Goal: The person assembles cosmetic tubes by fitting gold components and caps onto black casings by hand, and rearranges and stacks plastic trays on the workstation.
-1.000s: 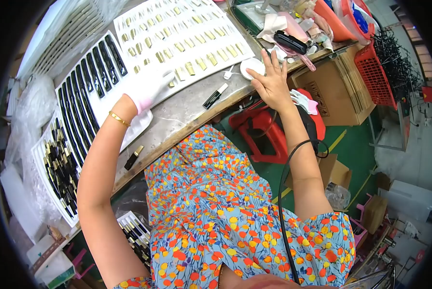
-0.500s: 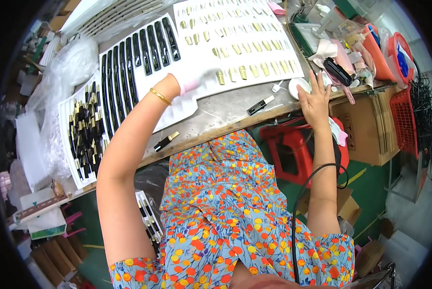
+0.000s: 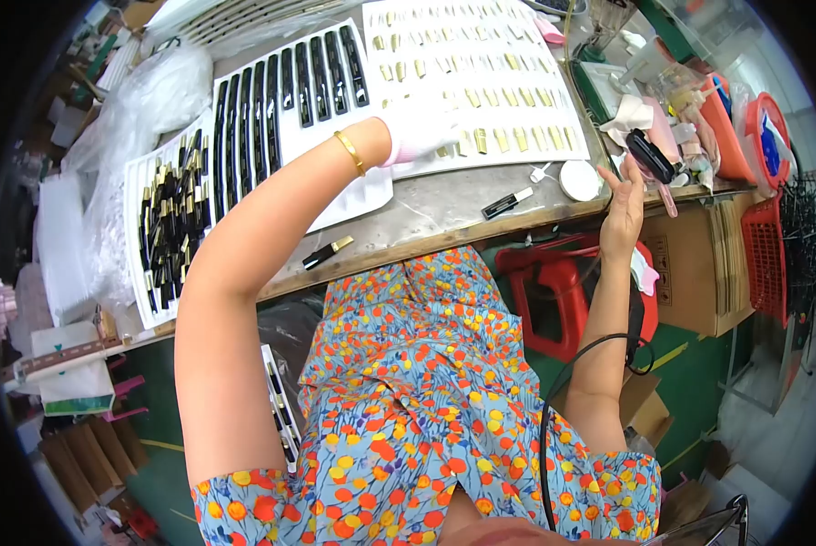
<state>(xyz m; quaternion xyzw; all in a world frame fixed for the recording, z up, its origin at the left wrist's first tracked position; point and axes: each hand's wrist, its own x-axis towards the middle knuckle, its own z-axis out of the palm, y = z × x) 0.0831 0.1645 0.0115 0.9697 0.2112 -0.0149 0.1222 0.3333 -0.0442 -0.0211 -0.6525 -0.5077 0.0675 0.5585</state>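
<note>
My left hand [image 3: 419, 135], in a white and pink-cuffed glove, reaches over the front left of a white tray [image 3: 517, 162] with rows of small gold pieces [image 3: 519, 138]. Its fingers blend into the white tray beside the front row, so their grip cannot be made out. My right hand [image 3: 622, 217] is bare, with fingers apart, at the table's front edge near a round white lid or jar [image 3: 579, 180]. Between the hands lies a black tube with a light end [image 3: 508, 203]. Another black tube with a gold end [image 3: 328, 252] lies near the table edge.
At the left, a white tray holds a pile of black and gold tubes [image 3: 173, 209]. Long black strips [image 3: 249, 127] stand in rows beside it. Clear plastic wrap [image 3: 153, 100] lies behind. A black clip-like object [image 3: 649, 155] and red baskets [image 3: 765, 264] are at right, a red stool [image 3: 554, 300] below.
My left hand has moved right along the front of the gold-piece tray. My right hand has turned, with its fingers less spread. The whole view has shifted slightly.
</note>
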